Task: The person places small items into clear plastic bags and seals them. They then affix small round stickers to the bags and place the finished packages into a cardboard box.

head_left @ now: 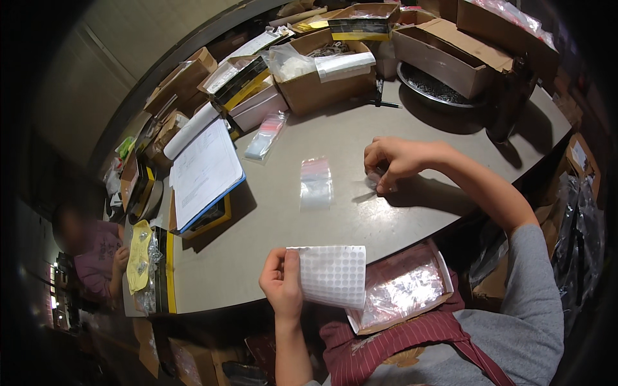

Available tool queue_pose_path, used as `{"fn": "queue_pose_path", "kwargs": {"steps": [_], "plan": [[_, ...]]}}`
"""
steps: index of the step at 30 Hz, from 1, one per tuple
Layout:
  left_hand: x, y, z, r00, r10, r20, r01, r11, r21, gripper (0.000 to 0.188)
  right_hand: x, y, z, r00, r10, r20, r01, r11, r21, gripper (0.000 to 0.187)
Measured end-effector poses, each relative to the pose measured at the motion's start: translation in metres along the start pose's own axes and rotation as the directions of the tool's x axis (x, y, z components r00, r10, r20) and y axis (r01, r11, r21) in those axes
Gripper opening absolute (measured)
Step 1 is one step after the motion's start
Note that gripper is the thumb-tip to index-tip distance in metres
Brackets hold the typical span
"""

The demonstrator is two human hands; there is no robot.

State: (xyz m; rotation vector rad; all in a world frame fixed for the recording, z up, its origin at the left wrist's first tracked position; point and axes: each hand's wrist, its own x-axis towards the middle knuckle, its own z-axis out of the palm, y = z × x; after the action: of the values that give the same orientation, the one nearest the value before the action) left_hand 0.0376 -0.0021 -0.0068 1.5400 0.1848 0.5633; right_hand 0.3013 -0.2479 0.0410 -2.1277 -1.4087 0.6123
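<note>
My left hand [281, 283] is closed on the left edge of a white sheet of round stickers [328, 275], held up near the table's front edge. Over the table, my right hand [399, 164] has its fingers pinched together around a small clear plastic bag [368, 191], only partly visible. Left of that hand, a clear zip bag with a pinkish top [316, 186] lies flat on the table. In my lap, behind the sheet, rests an open box [447, 273] filled with shiny small plastic bags.
At the left, a clipboard with papers [206, 167] leans on a box. A bundle of zip bags [265, 138] lies beside it. Cardboard boxes [302, 83] line the back, with a metal bowl of small dark parts [438, 90] and a pen [386, 103]. Another person [96, 264] sits far left.
</note>
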Motion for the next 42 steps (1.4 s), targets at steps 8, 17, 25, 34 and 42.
{"fn": "queue_pose_path", "kwargs": {"steps": [8, 17, 25, 34, 42], "plan": [[0.003, -0.001, -0.001, 0.998, -0.059, 0.014, 0.059, 0.996, -0.062, 0.012, -0.005, -0.015, -0.014, 0.979, 0.2, 0.049, -0.206, 0.965, 0.164, 0.054], [0.0, 0.01, 0.01, 0.998, -0.053, -0.035, 0.055, 0.996, 0.071, 0.016, 0.0, 0.0, -0.022, 0.865, 0.219, -0.451, -0.421, 0.806, -0.416, 0.055], [-0.007, 0.019, 0.026, 0.996, -0.092, 0.006, 0.091, 0.993, 0.07, 0.014, -0.044, -0.046, 0.069, 0.92, 0.053, -0.387, -0.318, 0.678, -0.663, 0.024], [-0.008, 0.011, 0.039, 0.996, -0.084, 0.031, 0.083, 0.996, 0.035, 0.012, -0.05, -0.069, 0.061, 0.9, -0.22, -0.377, 0.2, 0.976, -0.09, 0.046], [-0.008, 0.008, 0.038, 0.994, -0.106, 0.032, 0.107, 0.994, -0.023, 0.012, -0.043, -0.075, 0.093, 0.784, -0.402, -0.473, 0.183, 0.878, -0.441, 0.037]]}}
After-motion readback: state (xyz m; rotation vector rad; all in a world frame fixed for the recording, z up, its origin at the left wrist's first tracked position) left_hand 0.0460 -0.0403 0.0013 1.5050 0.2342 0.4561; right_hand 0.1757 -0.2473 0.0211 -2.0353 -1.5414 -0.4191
